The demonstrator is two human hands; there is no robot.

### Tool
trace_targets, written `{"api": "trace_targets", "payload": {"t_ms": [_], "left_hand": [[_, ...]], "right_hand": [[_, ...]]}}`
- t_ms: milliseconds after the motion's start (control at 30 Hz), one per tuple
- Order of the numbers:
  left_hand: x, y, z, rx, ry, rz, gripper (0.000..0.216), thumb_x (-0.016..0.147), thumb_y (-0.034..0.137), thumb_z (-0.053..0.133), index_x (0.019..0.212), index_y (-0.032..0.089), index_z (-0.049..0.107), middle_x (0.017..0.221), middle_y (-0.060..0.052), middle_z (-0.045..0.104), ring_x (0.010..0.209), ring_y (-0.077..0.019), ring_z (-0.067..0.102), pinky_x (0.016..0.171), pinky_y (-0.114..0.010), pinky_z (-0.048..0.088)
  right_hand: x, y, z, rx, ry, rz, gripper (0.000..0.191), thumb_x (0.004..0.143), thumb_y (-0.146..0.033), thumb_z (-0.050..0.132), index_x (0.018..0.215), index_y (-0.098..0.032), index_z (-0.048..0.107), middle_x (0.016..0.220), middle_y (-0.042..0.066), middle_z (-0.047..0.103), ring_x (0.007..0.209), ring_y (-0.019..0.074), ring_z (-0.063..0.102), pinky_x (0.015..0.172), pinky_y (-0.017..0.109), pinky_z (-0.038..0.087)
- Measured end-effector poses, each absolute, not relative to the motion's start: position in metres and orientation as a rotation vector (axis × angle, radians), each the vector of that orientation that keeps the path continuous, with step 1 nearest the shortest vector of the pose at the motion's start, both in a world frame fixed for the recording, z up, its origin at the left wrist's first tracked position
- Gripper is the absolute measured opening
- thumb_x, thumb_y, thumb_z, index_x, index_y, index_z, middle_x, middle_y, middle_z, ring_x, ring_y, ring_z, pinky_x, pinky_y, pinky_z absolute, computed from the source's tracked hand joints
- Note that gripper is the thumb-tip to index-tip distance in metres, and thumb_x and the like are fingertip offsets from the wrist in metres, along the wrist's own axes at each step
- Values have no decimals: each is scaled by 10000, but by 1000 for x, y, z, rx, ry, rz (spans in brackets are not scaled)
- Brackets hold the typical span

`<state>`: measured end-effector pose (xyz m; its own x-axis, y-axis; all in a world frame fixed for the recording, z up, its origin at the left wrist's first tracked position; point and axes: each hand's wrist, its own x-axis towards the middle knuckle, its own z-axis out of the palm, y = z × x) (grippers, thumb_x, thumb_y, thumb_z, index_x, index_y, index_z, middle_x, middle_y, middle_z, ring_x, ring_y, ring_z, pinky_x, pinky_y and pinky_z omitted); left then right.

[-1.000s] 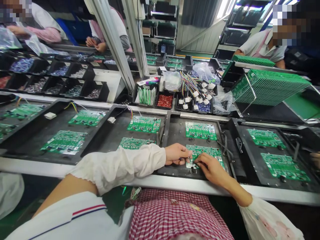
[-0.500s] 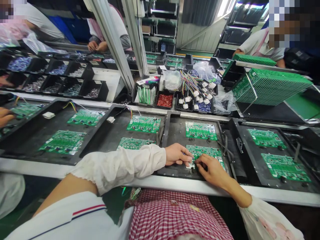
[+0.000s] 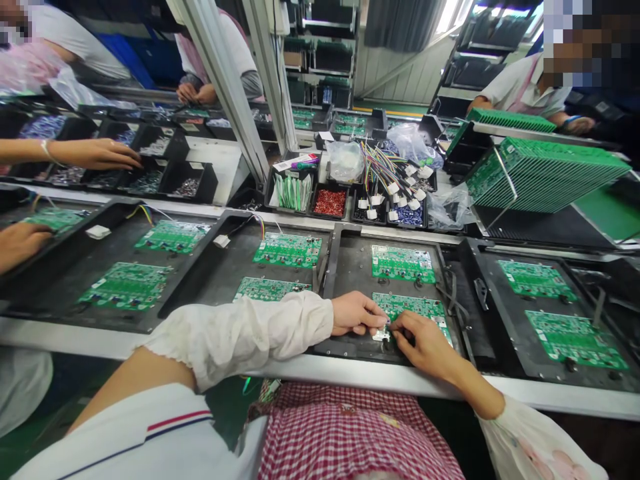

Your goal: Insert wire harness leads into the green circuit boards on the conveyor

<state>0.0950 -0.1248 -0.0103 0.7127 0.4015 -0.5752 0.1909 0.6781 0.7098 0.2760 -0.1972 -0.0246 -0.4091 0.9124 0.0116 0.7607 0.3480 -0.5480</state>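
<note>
The person in front of me has both hands down in the black carrier tray in the middle of the worktop. That tray holds two green circuit boards, a far board and a near board. The work is at the near board's front left corner.

The left hand lies curled on the tray, with thumb and forefinger closed together at that corner. The right hand comes in from the other side with fingers bunched, and its tips nearly touch the left hand's. A small pale part sits just there. I cannot tell whether either hand actually grips it.

The tray to the left also carries two boards, one with a coloured wire lead running off it. The tray to the right has two more.

Behind the trays is a cluster of small black bins:
- one of green strips
- one of red pieces
- one of blue pieces
- one heaped with coloured wire harnesses ending in white plugs

A clear bag sits just behind them. Further left, a row of bins holds silvery bits, and a co-worker's hand reaches over it. At the right, a rack of green boards stands on edge.
</note>
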Motion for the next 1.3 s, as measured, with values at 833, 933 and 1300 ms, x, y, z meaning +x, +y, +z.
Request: {"api": "trace_targets", "payload": {"t_ms": [833, 933, 1300], "left_hand": [[116, -130, -10, 845, 777, 91, 220, 619, 226, 692, 691, 82, 542, 616, -69, 610, 478, -79, 534, 331, -158, 145], [117, -131, -11, 867, 782, 113, 350, 494, 328, 756, 616, 97, 523, 538, -17, 576, 392, -39, 455, 330, -161, 112], [121, -130, -13, 850, 754, 100, 315, 538, 331, 734, 670, 70, 618, 594, -32, 580, 438, -49, 484, 341, -184, 123]], "right_hand": [[310, -212, -35, -1653, -2141, 597, 169, 855, -239, 388, 793, -190, 537, 775, 46, 582, 739, 170, 545, 685, 309, 433], [307, -212, -35, -1659, -2140, 591, 163, 855, -237, 388, 794, -190, 532, 778, 48, 579, 740, 173, 539, 684, 316, 428], [306, -215, -30, -1540, -2196, 586, 171, 854, -238, 409, 855, -205, 577, 818, 47, 566, 771, 159, 530, 689, 299, 435]]}}
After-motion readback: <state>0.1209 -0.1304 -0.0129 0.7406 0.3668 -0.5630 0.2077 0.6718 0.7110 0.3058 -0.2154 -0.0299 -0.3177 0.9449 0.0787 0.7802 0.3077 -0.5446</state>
